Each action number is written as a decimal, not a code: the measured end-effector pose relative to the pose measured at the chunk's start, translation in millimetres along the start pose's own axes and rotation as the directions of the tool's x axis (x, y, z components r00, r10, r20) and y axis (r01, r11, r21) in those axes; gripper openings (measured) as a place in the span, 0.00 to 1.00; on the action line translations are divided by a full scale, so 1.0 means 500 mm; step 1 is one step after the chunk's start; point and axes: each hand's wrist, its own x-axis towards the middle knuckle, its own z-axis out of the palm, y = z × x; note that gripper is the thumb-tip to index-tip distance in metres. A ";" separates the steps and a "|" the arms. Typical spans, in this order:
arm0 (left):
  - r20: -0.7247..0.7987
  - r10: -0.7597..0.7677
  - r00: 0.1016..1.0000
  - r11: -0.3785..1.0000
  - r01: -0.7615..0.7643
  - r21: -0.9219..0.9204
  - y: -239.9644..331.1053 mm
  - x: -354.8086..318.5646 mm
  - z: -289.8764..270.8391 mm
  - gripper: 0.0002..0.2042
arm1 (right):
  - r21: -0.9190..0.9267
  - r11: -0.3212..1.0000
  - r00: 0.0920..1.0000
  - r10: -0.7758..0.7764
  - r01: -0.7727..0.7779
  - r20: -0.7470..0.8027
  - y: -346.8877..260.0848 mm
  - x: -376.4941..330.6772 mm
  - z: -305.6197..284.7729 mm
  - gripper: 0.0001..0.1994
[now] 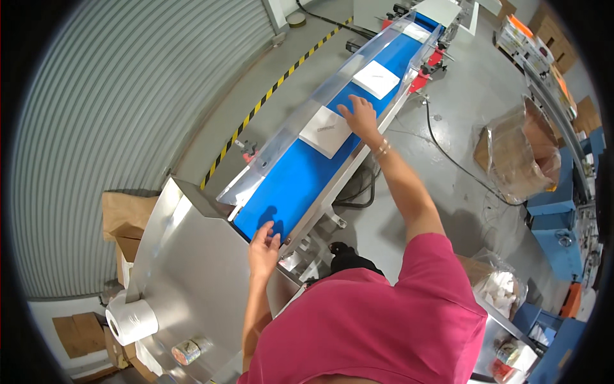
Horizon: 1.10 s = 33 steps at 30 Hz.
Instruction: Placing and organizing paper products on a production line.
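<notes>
blue belt (300,182): right hand (362,118) fingers flat on white packet (324,130); left hand (263,248) seemingly open at belt end.

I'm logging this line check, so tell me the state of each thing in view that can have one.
Nearer flat white packet: lying on blue conveyor belt, under right hand.
Farther flat white packet: lying on belt, untouched.
Left hand: open, resting at belt's near end.
Clear-lined cardboard box: open.
</notes>
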 end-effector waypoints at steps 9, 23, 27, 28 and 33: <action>0.108 0.238 0.965 0.970 -0.231 -0.077 -0.148 -0.092 0.012 0.15 | 0.357 0.706 0.697 0.694 -0.611 -0.180 0.073 -0.491 -0.052 0.12; 0.318 0.803 0.503 0.409 -0.855 0.320 -0.171 -0.149 0.020 0.30 | -0.179 0.328 0.165 0.790 -0.928 0.591 -0.052 -1.534 -0.038 0.14; 0.335 0.816 0.471 0.374 -0.872 0.315 -0.206 -0.127 0.049 0.26 | -0.315 0.516 0.250 0.755 -0.796 0.606 -0.074 -1.827 -0.020 0.19; 0.354 0.812 0.464 0.364 -0.877 0.313 -0.211 -0.119 0.057 0.24 | -0.334 0.473 0.230 0.794 -0.815 0.563 -0.091 -1.853 -0.026 0.18; 0.274 0.850 0.449 0.340 -0.867 0.364 -0.234 -0.122 0.037 0.19 | -0.452 0.403 0.149 0.854 -0.796 0.499 -0.151 -1.900 -0.094 0.12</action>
